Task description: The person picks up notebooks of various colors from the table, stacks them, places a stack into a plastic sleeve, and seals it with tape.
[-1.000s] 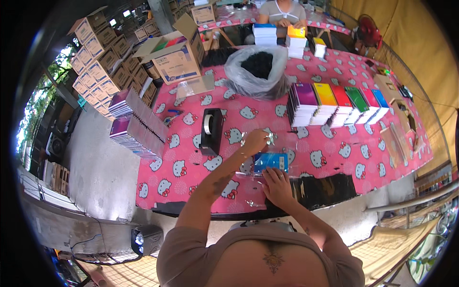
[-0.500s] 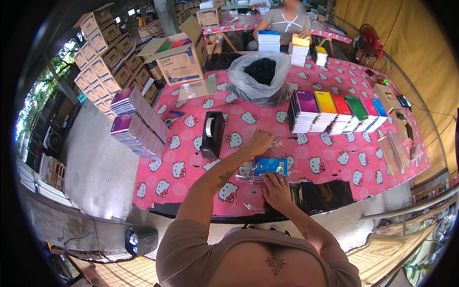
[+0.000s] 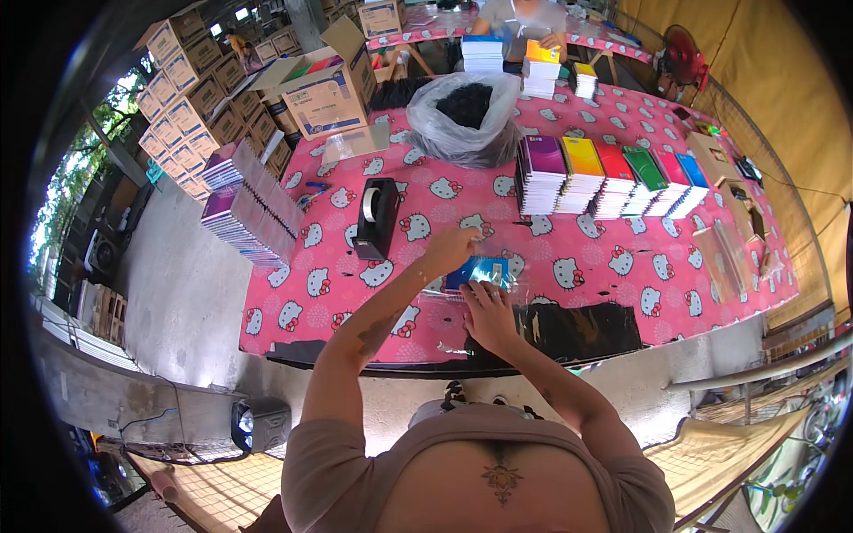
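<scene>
A blue spiral notebook [image 3: 480, 269] lies on the pink table inside a clear plastic sleeve [image 3: 520, 275]. My right hand [image 3: 490, 313] rests on its near edge, fingers stretched out and lying flat. At the notebook's far left corner, my left hand [image 3: 453, 249] has its fingers pinched together on the loose plastic; the fingertips are partly hard to make out. A black tape dispenser [image 3: 377, 220] holding a roll of tape stands left of my hands.
Notebook stacks in several colours [image 3: 586, 178] stand right of centre. Wrapped notebooks [image 3: 249, 213] are piled at the left edge. A plastic bag with black contents [image 3: 466, 120] and an open carton [image 3: 324, 98] sit farther back. Across the table is another person [image 3: 524, 18] beside more stacks.
The whole view has shifted, so the table appears higher. My left hand has come closer to the notebook's far edge. My right hand stays on the notebook.
</scene>
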The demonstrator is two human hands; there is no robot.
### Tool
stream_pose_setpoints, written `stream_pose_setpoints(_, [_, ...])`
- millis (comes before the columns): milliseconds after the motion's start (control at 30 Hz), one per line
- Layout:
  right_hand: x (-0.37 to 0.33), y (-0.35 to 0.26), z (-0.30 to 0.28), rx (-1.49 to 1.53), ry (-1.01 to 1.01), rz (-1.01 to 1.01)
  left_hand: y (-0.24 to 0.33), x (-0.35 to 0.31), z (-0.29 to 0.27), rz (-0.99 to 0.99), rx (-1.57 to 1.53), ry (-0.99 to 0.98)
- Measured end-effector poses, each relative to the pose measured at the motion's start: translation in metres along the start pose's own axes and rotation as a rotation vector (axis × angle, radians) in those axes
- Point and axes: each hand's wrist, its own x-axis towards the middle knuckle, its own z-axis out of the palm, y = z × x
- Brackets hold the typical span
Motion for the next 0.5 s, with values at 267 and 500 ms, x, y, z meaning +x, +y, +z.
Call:
stream_pose_setpoints(267, [-0.003, 0.001, 0.008, -0.011, 0.041, 0.024, 0.034, -0.050, 0.013, 0.068, 0.039, 0.110])
stream_pose_setpoints(500, [-0.002, 0.001, 0.008, -0.002, 0.014, 0.057, 0.029, -0.040, 0.027, 0.095, 0.068, 0.064])
